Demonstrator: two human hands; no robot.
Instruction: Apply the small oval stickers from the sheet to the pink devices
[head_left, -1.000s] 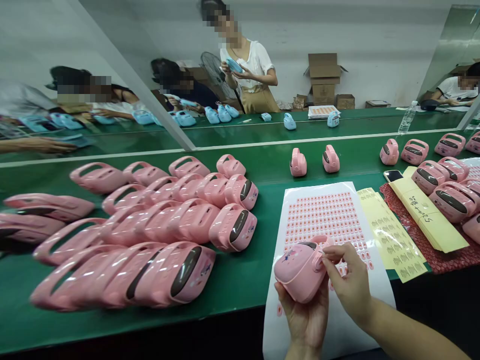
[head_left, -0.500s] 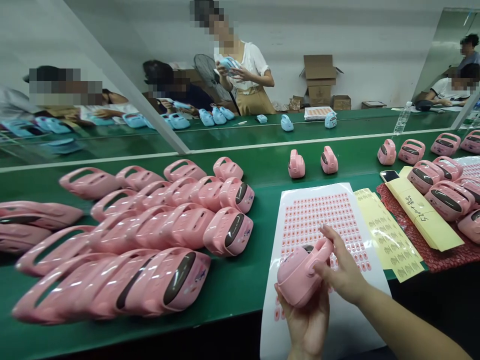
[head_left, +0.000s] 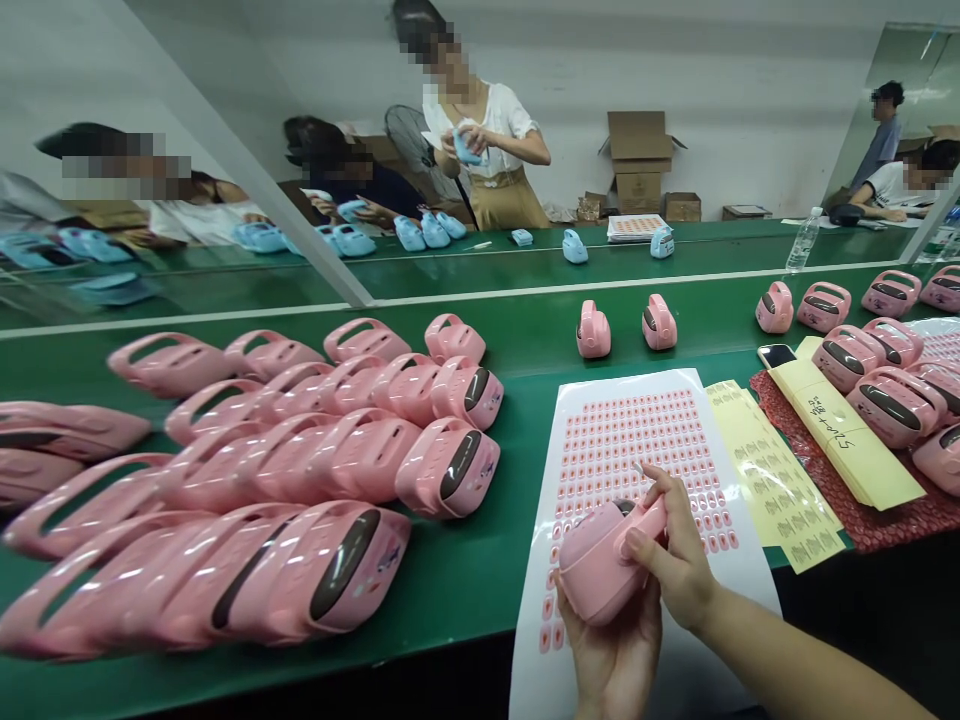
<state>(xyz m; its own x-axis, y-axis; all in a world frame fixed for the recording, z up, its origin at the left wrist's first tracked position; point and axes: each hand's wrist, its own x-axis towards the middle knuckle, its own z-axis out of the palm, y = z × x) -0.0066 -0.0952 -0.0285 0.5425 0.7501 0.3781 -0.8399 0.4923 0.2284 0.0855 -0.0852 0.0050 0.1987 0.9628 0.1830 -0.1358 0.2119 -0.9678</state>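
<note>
Since a second earlier, you had turned the case, hiding its print. At lower right, your left hand cupped it, fingers underneath; your right hand thumbed its side, its fingers' grip unclear. Open desk lay left of the sheet, which overhung the front edge.

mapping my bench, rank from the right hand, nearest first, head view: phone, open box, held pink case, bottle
1. Pink case, touching the right hand.
2. Phone, ahead to the right.
3. Bottle, beyond the phone.
4. Open box, by the back wall.
</note>
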